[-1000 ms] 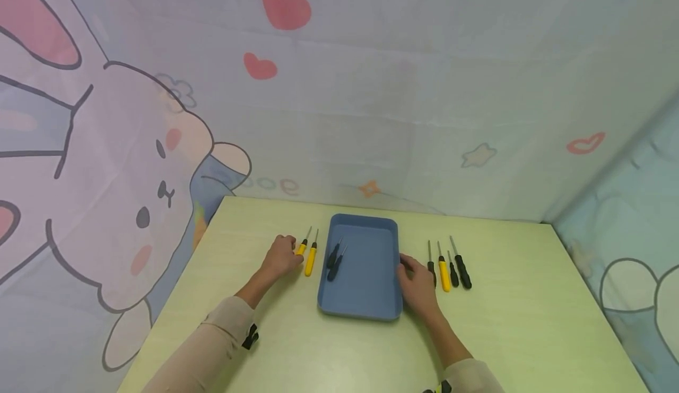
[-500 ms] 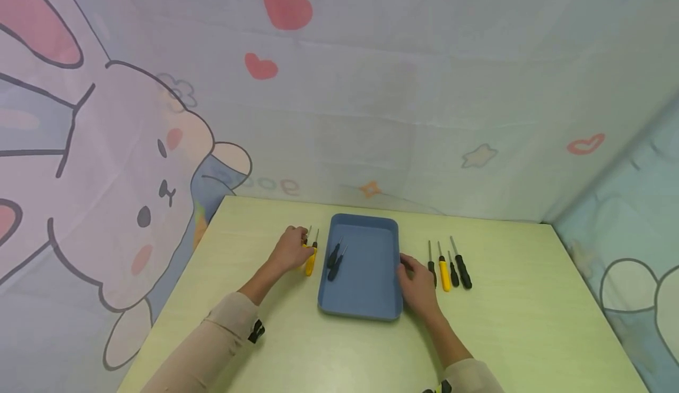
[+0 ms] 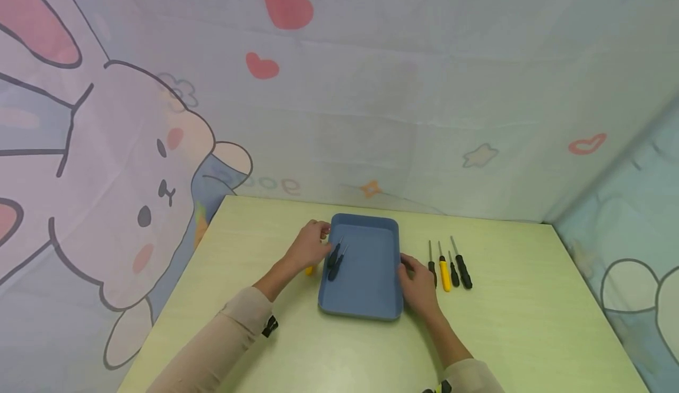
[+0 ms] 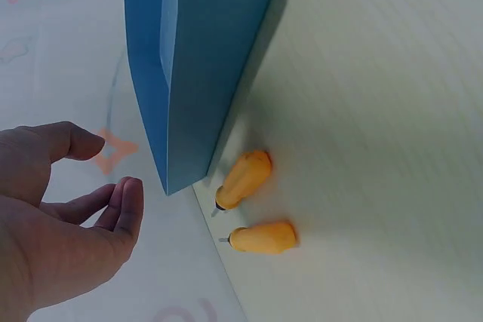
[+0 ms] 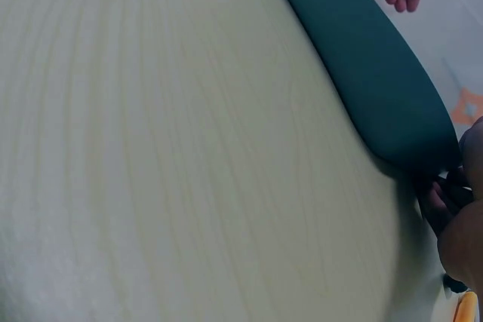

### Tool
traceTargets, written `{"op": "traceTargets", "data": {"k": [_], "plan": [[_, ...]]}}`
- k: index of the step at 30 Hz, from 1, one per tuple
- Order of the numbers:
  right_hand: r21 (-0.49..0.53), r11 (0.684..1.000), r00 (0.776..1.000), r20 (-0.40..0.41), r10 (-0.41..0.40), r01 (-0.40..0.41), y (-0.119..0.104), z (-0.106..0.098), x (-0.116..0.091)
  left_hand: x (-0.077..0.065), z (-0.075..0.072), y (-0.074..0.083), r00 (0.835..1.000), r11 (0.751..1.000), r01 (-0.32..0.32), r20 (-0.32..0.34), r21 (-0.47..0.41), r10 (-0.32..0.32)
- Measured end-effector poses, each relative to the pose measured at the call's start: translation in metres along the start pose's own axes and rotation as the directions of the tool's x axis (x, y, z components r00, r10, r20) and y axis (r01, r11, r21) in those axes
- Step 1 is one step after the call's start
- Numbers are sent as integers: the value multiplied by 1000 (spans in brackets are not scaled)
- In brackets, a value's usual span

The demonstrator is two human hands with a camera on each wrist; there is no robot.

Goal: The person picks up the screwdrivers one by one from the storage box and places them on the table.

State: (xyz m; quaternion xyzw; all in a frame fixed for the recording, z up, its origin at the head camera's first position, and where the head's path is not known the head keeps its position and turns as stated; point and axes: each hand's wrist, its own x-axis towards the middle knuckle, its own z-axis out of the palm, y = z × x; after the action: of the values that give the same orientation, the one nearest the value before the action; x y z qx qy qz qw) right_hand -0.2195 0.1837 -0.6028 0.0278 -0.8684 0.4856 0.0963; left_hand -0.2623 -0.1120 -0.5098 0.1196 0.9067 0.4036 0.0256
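Observation:
My left hand (image 3: 310,245) hovers at the left rim of a blue tray (image 3: 366,299), thumb and fingers apart with nothing between them. Below it on the table lie two yellow-handled screwdrivers; in the left wrist view one yellow screwdriver (image 4: 245,179) is beside the tray wall and another yellow screwdriver (image 4: 263,237) a little farther out. In the head view the hand mostly hides them. Inside the tray, along its left side, rest two small black screwdrivers (image 3: 336,268). My right hand (image 3: 418,287) holds the tray's right rim, thumb and fingers at the edge.
Right of my right hand, several screwdrivers lie in a row on the pale table (image 3: 530,310): a yellow-handled one (image 3: 444,274) among black ones, including a large black screwdriver (image 3: 463,272). A printed cloth wall (image 3: 424,116) rises behind the table's back edge.
My left hand has moved right, from beside the left yellow screwdriver, across both, to the tray's left rim. The right hand and tray stay put.

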Motion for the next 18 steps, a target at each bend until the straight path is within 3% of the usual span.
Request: {"op": "traceTargets", "data": {"k": [9, 18], "plan": [[-8, 1000, 1000, -13, -4, 4, -2, -1, 0, 6, 7, 10, 998, 997, -35, 47, 67, 32], [6, 1000, 1000, 4, 21, -21, -5, -2, -1, 14, 16, 16, 993, 975, -35, 116, 218, 10]]}}
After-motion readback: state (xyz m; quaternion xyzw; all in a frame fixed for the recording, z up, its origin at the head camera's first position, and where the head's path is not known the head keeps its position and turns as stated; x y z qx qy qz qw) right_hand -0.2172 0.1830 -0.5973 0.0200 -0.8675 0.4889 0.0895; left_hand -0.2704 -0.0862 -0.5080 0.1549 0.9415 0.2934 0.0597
